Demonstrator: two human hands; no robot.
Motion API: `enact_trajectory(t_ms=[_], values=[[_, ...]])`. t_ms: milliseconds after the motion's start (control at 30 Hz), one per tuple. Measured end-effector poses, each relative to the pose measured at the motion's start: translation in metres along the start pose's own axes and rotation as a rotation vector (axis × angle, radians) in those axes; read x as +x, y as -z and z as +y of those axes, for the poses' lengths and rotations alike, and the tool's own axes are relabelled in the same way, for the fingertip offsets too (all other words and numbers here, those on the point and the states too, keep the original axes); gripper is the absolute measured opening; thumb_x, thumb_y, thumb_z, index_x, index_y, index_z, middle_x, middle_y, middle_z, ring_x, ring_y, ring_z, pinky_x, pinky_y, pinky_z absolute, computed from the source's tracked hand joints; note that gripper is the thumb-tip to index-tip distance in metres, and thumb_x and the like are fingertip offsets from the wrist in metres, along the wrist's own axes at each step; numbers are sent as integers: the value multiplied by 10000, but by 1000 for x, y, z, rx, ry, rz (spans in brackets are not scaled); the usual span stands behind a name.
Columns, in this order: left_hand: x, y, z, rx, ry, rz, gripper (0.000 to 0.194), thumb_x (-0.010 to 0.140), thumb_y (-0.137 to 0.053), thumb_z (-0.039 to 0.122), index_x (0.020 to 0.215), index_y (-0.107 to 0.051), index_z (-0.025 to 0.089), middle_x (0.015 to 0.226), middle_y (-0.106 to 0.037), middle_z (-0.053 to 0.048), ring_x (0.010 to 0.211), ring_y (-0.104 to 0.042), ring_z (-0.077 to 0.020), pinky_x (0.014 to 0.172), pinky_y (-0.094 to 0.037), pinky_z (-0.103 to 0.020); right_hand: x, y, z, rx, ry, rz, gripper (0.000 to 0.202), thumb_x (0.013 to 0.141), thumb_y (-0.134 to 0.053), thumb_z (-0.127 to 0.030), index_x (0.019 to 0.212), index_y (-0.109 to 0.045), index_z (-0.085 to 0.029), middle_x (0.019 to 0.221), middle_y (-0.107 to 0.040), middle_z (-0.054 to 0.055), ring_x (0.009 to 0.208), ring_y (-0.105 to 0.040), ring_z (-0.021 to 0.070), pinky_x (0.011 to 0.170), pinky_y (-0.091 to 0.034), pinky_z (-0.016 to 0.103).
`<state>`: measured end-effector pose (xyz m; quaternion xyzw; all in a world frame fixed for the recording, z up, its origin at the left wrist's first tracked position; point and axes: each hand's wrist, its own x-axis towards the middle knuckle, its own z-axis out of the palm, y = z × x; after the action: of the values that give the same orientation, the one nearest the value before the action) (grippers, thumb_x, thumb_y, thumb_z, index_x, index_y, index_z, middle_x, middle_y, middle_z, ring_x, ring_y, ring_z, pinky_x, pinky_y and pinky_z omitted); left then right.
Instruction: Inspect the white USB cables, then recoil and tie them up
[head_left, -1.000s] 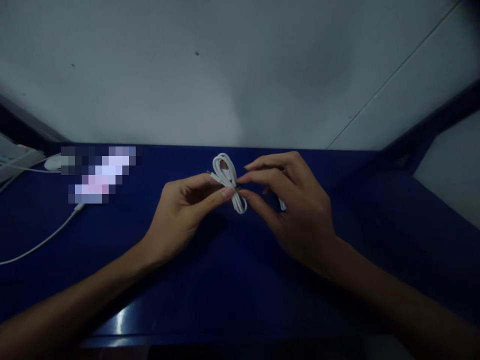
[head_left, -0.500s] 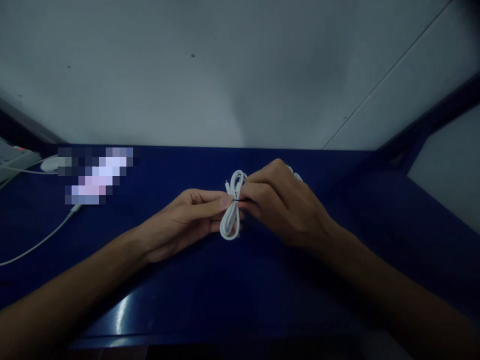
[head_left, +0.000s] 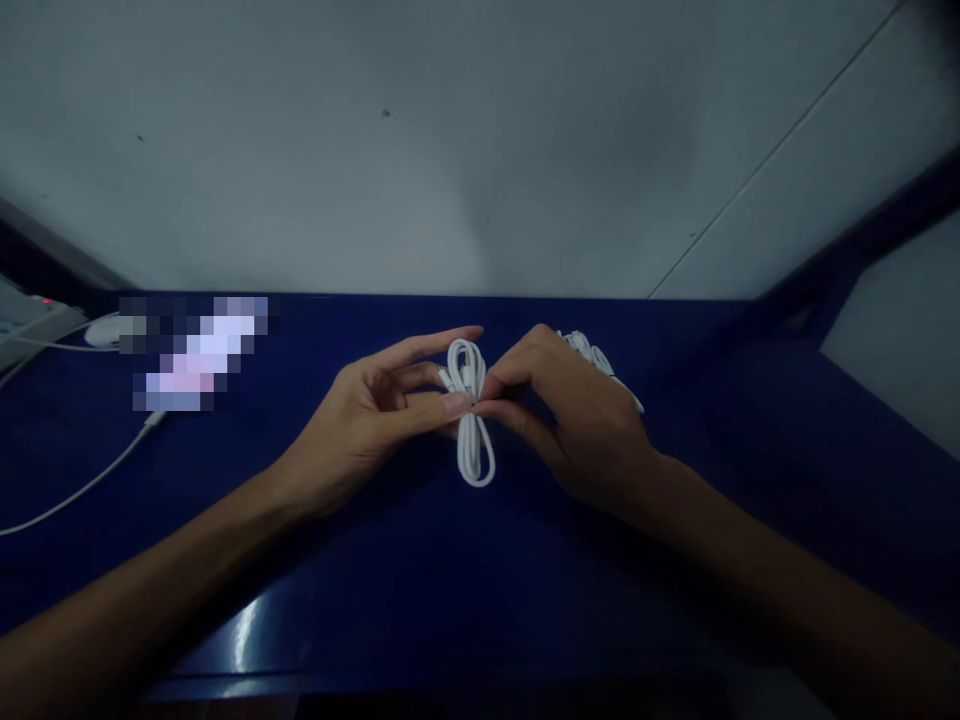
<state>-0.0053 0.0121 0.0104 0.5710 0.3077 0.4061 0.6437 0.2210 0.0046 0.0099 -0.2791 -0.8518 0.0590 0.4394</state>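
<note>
A white cable [head_left: 474, 450], coiled into a bundle and pinched at its middle, hangs between my hands above the blue table. My left hand [head_left: 375, 405] grips its middle from the left with the thumb, while the index finger stretches out above. From the right, the thumb and index finger of my right hand [head_left: 574, 415] pinch at the same narrow middle, where a small dark tie partly shows. The cable's white connectors stick up beside the upper loop. Fingers hide part of the bundle's back.
Behind my right hand lie more white cable bundles [head_left: 600, 360]. A pixelated bright object [head_left: 202, 350] with a white cord [head_left: 97, 475] is at the left on the blue table [head_left: 420, 600]. A power strip [head_left: 37, 325] stands at the far left, and a grey wall [head_left: 300, 150] rises behind.
The bundle's lower loop has swung right. My left index finger has lifted and straightened. My right hand has closed in a pinch at the middle, and more of the bundles behind it now show.
</note>
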Motion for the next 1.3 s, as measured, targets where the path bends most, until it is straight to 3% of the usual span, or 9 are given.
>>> enact_trajectory(t_ms=[267,433,633,733,967,1300], values=[[1,2,-1,24,-60,144,461,904,-919,248,1351,-808,254,1006,-863,-46,861,-842,-214,908,-703,-384,1,3,-2,-15,-83,-55,91,1092,-665,-156,1080,-656,-245,975,-705,24,824,-646,190,720,-530,354],[0,-2,0,6,-33,184,395,867,-943,228,1249,-847,202,968,-866,-63,857,-849,-240,854,-724,-387,1,2,-4,-12,-156,-82,99,1100,-624,-161,1065,-641,-252,977,-683,31,803,-620,193,696,-507,346],[1,0,2,-14,-18,118,441,887,-925,216,1313,-814,204,1394,-789,-135,978,-852,-254,866,-732,-371,1,3,-4,112,-296,-96,65,1112,-644,-230,1047,-647,-238,957,-664,7,772,-596,165,677,-479,321],[2,3,4,-18,-37,80,503,895,-914,193,1380,-784,225,1423,-776,-143,1001,-854,-269,858,-735,-379,1,5,-6,228,-381,-94,78,1120,-644,-262,1048,-649,-233,957,-672,4,786,-608,160,696,-481,324],[-2,1,6,116,-127,80,550,948,-871,196,1477,-724,233,1394,-800,-124,1236,-796,-307,1097,-644,-448,1,5,-9,460,-567,-98,139,1116,-660,-365,1051,-678,-244,929,-703,13,802,-650,186,699,-499,346],[-5,6,4,230,-195,26,615,994,-825,210,1576,-636,274,1509,-739,-102,1423,-681,-295,1243,-523,-475,-2,-2,-10,580,-615,-40,135,1110,-674,-370,1062,-680,-245,931,-677,5,805,-622,174,719,-503,334]])
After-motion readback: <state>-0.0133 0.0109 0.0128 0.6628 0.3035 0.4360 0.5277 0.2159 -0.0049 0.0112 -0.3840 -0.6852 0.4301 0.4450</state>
